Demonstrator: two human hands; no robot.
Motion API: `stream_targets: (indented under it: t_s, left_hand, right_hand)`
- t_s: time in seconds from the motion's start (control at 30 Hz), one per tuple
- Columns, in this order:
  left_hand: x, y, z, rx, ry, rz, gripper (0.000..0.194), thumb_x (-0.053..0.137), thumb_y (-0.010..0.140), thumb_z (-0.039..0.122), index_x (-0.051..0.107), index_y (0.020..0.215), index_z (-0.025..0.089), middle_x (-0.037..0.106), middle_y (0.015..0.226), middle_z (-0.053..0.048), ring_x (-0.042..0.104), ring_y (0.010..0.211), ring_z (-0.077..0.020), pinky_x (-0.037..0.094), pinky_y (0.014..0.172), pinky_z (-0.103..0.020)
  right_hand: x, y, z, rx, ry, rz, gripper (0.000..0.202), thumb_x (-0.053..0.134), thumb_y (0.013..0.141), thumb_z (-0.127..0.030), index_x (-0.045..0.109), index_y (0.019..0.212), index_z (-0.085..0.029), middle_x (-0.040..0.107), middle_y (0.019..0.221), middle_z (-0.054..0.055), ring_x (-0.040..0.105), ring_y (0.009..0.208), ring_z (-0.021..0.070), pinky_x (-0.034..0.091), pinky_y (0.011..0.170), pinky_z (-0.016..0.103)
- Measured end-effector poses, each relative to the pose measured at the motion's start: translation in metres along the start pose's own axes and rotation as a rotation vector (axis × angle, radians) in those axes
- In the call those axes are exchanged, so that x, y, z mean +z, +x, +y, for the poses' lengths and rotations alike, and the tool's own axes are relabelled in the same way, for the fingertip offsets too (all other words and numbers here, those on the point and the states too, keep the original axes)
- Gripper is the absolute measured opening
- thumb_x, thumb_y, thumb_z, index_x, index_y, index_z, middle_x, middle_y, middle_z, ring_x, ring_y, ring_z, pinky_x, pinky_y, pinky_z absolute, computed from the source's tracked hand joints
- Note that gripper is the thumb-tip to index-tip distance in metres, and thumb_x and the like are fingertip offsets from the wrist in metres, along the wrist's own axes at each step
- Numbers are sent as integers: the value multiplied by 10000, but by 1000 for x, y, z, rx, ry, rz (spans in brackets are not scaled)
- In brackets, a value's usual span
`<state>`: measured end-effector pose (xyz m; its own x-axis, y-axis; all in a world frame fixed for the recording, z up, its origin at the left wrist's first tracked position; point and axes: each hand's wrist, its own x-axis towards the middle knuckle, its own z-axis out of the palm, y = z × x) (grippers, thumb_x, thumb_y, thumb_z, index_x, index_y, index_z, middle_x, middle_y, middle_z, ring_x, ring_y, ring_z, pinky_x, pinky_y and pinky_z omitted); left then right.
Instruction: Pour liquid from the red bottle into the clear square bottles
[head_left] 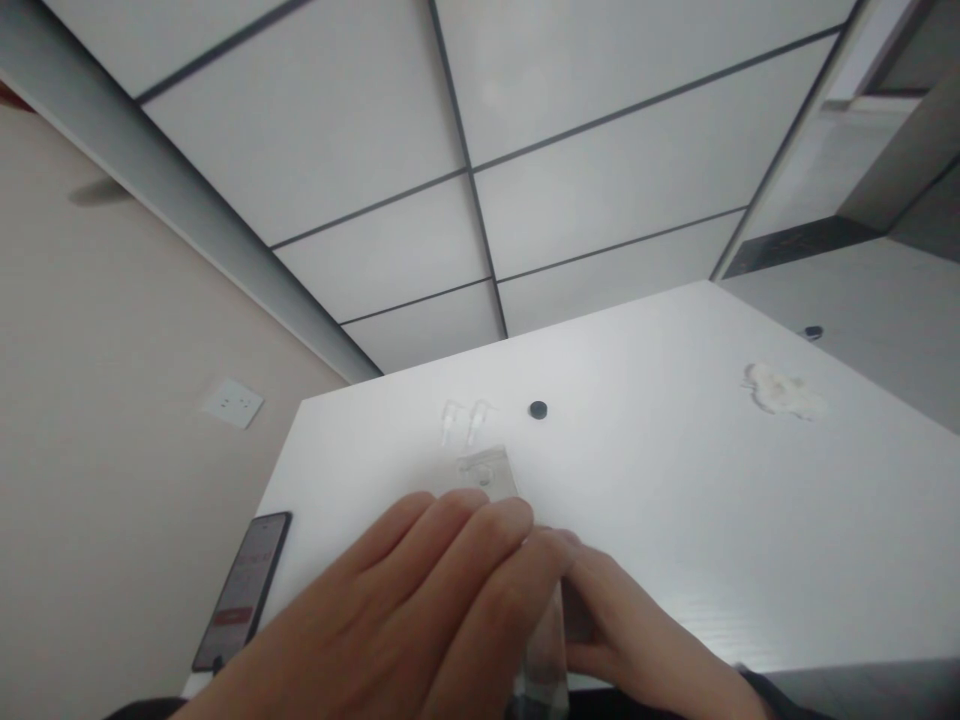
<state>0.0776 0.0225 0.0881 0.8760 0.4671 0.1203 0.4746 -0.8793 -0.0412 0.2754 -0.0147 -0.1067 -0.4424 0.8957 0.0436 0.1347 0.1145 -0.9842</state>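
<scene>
A long, clear plastic piece [487, 472] with a round hole near its far end lies under my hands, over the near part of the white table. My left hand [420, 600] covers its middle, fingers pressed together and bent over it. On the other side, my right hand [637, 620] grips it, with its fingertips partly hidden behind the left hand. The near end of the clear piece shows below, between the hands. Just beyond its far end, two small clear plastic parts [475, 422] lie side by side. A small round black disc [538, 410] rests to their right.
A phone [244, 590] with its screen lit lies at the table's left edge. Toward the right of the white table [660, 480] is a crumpled whitish thing [784, 392]. A white panelled cabinet front [600, 170] stands behind, and a wall socket [234, 402] is at left.
</scene>
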Motion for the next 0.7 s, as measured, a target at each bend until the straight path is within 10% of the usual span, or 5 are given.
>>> stream_targets:
  t_s: [0.43,0.7]
  left_hand:
    - [9,-56,-19,-166,-127,-71,695,615,1032,388,298,1642,287,665,1434,-99,645,1356,-281,559,1137,-417]
    - [37,-95,-31,-393,-341,13,775,757,906,639,431,1570,409,642,1501,-86,679,1341,-283,574,1095,-416]
  right_hand:
    - [-2,6,8,-30,-79,-73,911,861,856,-567,456,1617,-272,480,1629,160,505,1470,378,402,1238,572]
    - [-2,7,8,-30,-66,-66,899,862,856,-558,467,1612,-275,511,1609,144,527,1455,350,417,1236,527]
